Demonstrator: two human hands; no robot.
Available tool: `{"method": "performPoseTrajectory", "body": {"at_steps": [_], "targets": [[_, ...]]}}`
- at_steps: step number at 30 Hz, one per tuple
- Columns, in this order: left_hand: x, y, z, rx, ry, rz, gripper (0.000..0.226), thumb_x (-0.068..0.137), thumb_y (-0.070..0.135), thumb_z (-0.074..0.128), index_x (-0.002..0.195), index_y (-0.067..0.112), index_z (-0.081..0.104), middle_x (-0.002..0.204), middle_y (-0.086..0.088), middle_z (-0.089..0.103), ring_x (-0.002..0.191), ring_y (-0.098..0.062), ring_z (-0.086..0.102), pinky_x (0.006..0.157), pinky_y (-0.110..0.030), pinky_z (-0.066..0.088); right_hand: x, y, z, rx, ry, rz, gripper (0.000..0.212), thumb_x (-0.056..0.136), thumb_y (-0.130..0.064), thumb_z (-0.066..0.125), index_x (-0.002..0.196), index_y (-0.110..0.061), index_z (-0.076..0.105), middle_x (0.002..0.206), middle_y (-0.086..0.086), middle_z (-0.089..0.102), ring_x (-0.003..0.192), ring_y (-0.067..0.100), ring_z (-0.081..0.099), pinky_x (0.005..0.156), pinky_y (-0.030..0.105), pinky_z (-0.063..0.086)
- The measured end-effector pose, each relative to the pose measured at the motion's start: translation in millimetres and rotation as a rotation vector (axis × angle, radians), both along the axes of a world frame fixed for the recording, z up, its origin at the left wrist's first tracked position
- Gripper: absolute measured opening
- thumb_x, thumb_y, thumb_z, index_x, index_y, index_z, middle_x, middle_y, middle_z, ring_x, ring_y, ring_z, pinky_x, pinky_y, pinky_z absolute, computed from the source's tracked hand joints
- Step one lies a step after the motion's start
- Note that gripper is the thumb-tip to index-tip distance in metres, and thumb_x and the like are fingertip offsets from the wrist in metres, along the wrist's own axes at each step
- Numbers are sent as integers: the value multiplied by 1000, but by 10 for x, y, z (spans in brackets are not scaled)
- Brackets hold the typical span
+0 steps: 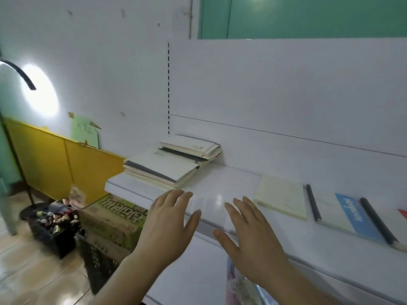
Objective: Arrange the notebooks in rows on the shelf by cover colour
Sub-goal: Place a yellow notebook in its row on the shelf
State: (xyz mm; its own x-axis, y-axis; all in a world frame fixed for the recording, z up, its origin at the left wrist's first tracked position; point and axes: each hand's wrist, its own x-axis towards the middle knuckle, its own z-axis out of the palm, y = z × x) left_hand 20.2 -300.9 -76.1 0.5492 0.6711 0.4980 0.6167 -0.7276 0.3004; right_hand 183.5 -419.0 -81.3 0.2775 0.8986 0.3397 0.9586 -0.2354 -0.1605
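A: Item one, shelf [220, 183]: white, smooth, glossy enough to throw back a light spot. Holdings?

B: Far left end, two loose stacks. Front stack [161, 167]: pale cream covers, one grey edge showing, soft-cornered, skewed. Rear stack [191, 148]: against the back panel, white and cream covers over a dark one, a sliver of red at its right corner.

A: Sorted stock?

B: To the right, laid flat in a row. Cream notebook [280, 199], matte, thick. Then a dark-spined notebook [330, 208] with a pale cover and a blue panel. Next, another dark spine [377, 220], and a red corner [402, 211] at the frame's edge, mostly cut off.

A: Progress?

B: By my reckoning, early. A few pieces are laid out; both stacks await sorting. Colour rows are hardly readable yet.

A: Hands?

B: Left hand [169, 219] and right hand [251, 234] both hover over the shelf's front edge, between stacks and row, fingers straight and spread. Each grip is released, holding nothing.

A: Sundries below?

B: Printed cardboard box [112, 219], dark crate [54, 225] of mixed small goods, yellow panel [66, 159], tiled floor.
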Motion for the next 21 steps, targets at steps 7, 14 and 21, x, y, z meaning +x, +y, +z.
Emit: {"method": "performPoseTrajectory", "body": {"at_steps": [7,14,21], "targets": [[-335,865,-70,-7,-20,54,52,97,53,41,142,27,45,145,11,46,136,-11,38,113,-31,32,-258,1024,54,32,-24,75,73,91,-69,15,151,-28,12,160,-7,6,146,12,-9,115,26,-3],[-321,1795,-10,50,88,82,57,96,52,47,147,26,40,150,6,42,141,-16,33,115,-35,30,-250,1954,74,47,-37,131,77,90,-69,9,151,-22,17,159,1,13,147,19,-1,120,36,7],[-259,2393,-102,76,176,-58,87,84,85,13,150,32,33,159,7,28,149,-17,16,123,-39,12,-260,2358,62,-24,-104,74,72,93,-66,13,142,-22,41,148,3,40,137,21,34,116,38,24]]}}
